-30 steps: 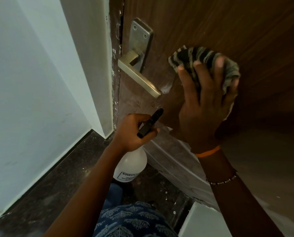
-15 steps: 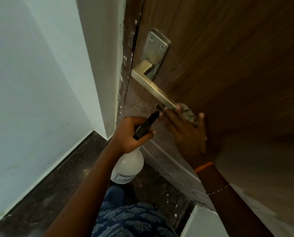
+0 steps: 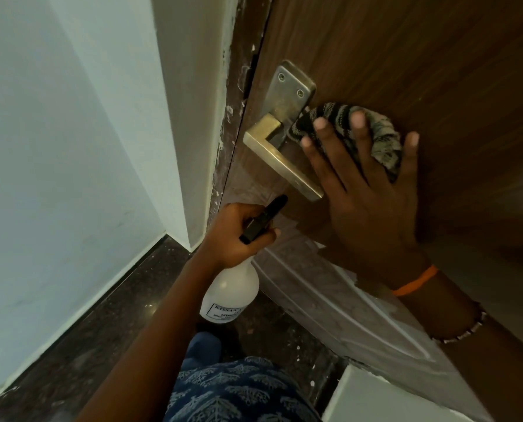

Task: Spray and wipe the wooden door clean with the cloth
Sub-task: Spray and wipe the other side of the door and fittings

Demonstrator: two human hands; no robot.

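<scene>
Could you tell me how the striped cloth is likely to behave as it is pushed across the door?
The cloth looks soft and floppy: it is bunched under the right hand, so it would probably crumple, not slide flat. Pressed against the door beside the handle, it may well snag there.

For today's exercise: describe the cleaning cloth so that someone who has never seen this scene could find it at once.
Start at the brown wooden door and find its metal lever handle. Just right of the handle's plate, the right hand presses a bunched cloth against the wood. It is the only striped, dark-and-pale fabric there.
</scene>
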